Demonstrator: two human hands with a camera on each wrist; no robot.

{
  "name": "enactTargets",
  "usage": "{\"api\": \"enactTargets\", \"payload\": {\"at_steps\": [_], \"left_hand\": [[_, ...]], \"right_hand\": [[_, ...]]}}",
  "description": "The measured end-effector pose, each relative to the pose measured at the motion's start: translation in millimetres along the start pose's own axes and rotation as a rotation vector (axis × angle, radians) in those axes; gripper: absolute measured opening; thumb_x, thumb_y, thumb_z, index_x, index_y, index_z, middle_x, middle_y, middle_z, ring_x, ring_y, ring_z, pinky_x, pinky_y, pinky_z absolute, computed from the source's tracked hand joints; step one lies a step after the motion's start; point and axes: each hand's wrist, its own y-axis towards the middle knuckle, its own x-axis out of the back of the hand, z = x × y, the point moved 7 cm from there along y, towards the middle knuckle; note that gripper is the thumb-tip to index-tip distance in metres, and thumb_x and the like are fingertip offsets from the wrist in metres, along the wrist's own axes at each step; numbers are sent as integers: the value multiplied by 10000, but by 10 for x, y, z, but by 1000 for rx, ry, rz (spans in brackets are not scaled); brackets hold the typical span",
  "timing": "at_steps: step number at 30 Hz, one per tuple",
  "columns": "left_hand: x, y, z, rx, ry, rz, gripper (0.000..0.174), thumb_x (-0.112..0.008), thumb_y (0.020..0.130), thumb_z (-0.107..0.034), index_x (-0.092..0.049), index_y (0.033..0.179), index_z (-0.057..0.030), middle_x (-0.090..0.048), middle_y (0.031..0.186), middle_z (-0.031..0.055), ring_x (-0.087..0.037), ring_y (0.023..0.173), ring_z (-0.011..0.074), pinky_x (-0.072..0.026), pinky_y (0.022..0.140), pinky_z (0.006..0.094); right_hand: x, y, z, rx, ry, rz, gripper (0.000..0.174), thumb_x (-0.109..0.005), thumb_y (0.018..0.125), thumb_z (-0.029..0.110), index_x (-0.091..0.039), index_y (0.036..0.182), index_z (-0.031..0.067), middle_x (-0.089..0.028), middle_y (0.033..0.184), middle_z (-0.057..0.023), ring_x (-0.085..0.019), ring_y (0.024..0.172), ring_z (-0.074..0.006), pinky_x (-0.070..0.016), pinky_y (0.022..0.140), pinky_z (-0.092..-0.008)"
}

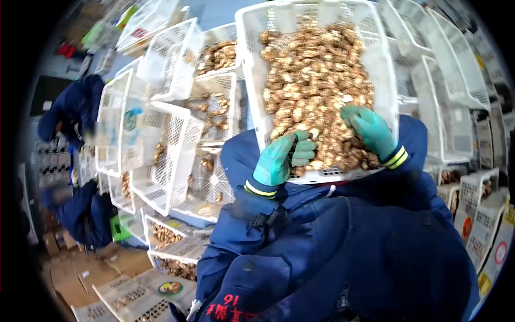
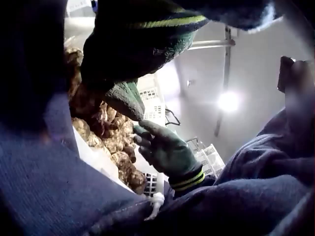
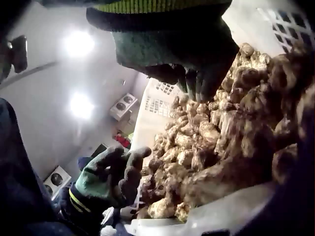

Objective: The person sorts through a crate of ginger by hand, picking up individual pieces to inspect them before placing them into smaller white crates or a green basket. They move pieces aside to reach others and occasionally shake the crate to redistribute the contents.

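A white plastic crate [image 1: 383, 80] rests at my lap, heaped with knobbly brown tuber-like pieces [image 1: 316, 80]. Both hands wear green gloves with yellow-striped cuffs. Over the near left part of the heap is my left hand [image 1: 281, 158], its fingers loosely bent. The right wrist view shows that left hand [image 3: 108, 179] beside the crate's edge, no piece visible in its fingers. My right hand [image 1: 370, 129] lies over the near right part of the heap, fingertips right at the pieces. In the left wrist view the right hand [image 2: 170, 152] has relaxed fingers with nothing between them.
White crates [image 1: 212, 104] with scattered pieces stand on the left, among stacked crates [image 1: 115, 121]. More stacks [image 1: 445, 107] rise on the right. Two people in dark blue [image 1: 75, 107] work at the far left. Cardboard [image 1: 75, 276] covers the floor at lower left.
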Motion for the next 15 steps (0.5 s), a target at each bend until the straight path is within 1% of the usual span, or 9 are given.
{"api": "enactTargets", "payload": {"at_steps": [1, 2, 3, 5, 7, 8, 11, 12, 15], "left_hand": [[17, 73, 129, 83, -68, 142, 491, -529, 1013, -372, -464, 1287, 30, -588, 967, 84, -570, 769, 139, -476, 668, 259], [88, 116, 111, 38, 32, 96, 521, -525, 1012, -374, -443, 1327, 33, -597, 1072, 123, -606, 854, 186, -509, 728, 295], [157, 153, 95, -2, 134, 45, 553, -521, 1012, -376, -423, 1366, 37, -606, 1176, 162, -641, 938, 233, -543, 788, 332], [323, 223, 166, -11, 68, 48, 563, -511, 1015, -368, -403, 1393, 35, -591, 1245, 184, -647, 1015, 275, -560, 850, 375], [258, 220, 186, -1, 90, 4, 565, -509, 1016, -374, -405, 1393, 34, -597, 1234, 187, -652, 1006, 272, -563, 842, 369], [276, 230, 205, 0, 94, -4, 562, -505, 1019, -373, -404, 1395, 32, -600, 1229, 188, -654, 1003, 271, -565, 839, 367], [326, 257, 223, 5, 119, 21, 554, -495, 1024, -370, -404, 1398, 28, -602, 1228, 187, -658, 999, 270, -566, 836, 367], [328, 260, 222, 30, 137, -45, 544, -506, 1012, -421, -475, 1357, -2, -646, 1168, 159, -679, 946, 234, -567, 782, 334], [323, 261, 217, 44, 86, -32, 552, -505, 1009, -431, -482, 1356, -3, -650, 1182, 159, -684, 950, 244, -571, 777, 338]], "right_hand": [[117, 9, -125, -166, 52, -87, 268, -550, 915, 34, -611, 1175, 12, -666, 1094, -144, -656, 986, -259, -533, 822, -314], [217, 29, -236, -324, 109, -181, 287, -537, 914, 47, -604, 1192, 13, -675, 1065, -147, -656, 975, -268, -530, 816, -313], [221, 76, -349, -519, 145, -100, 317, -538, 910, 88, -598, 1213, 19, -679, 1055, -158, -650, 981, -300, -524, 837, -334], [136, 212, -465, -646, 175, -2, 372, -541, 914, 142, -570, 1273, 48, -642, 1149, -179, -624, 1052, -323, -501, 898, -371], [-88, 433, -479, -592, 140, 84, 430, -545, 919, 196, -542, 1332, 77, -604, 1242, -201, -599, 1123, -346, -479, 959, -407], [-247, 554, -492, -446, 43, 104, 464, -552, 926, 176, -508, 1382, 109, -569, 1312, -192, -588, 1148, -331, -485, 955, -402], [-534, 990, -389, -377, -16, 257, 556, -578, 894, 185, -449, 1431, 125, -502, 1396, -181, -538, 1208, -373, -448, 1021, -419], [-628, 1072, -358, -385, -30, 286, 551, -585, 888, 188, -461, 1421, 121, -472, 1427, -175, -515, 1230, -373, -428, 1046, -427], [-798, 1208, -70, -250, -119, 291, 542, -593, 897, 237, -478, 1415, 127, -482, 1411, -172, -503, 1253, -357, -414, 1062, -435]]}}
